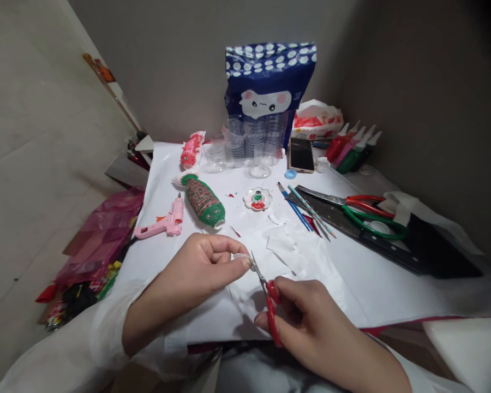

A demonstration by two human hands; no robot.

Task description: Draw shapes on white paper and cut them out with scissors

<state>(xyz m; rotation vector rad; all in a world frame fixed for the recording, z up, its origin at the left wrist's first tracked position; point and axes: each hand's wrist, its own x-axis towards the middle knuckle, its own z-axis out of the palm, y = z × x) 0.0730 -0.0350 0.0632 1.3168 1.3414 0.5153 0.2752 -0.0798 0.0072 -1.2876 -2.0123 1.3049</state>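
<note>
My left hand (213, 265) pinches a small whitish piece (241, 256) between thumb and fingertips; its exact kind is too small to make out. Red-handled scissors (271, 311) are in my right hand (306, 314), with fingers through the loops. The blade tips point up and meet the small piece at my left fingertips. Cut scraps of white paper (281, 243) lie on the table just beyond. Past my left hand rests a green fish figure (204, 202) with a reddish-brown speckled body, and farther back a smaller red-and-white fish (192, 151).
A pink glue gun (163, 221) lies at left. A small paint palette (258, 200), paintbrushes (297, 207), a pencil (311, 210), large green-and-red-handled scissors (364, 210) and a phone (301, 154) lie around. Clear plastic cups (245, 142), a blue bag (270, 76) and paint bottles (352, 147) stand behind.
</note>
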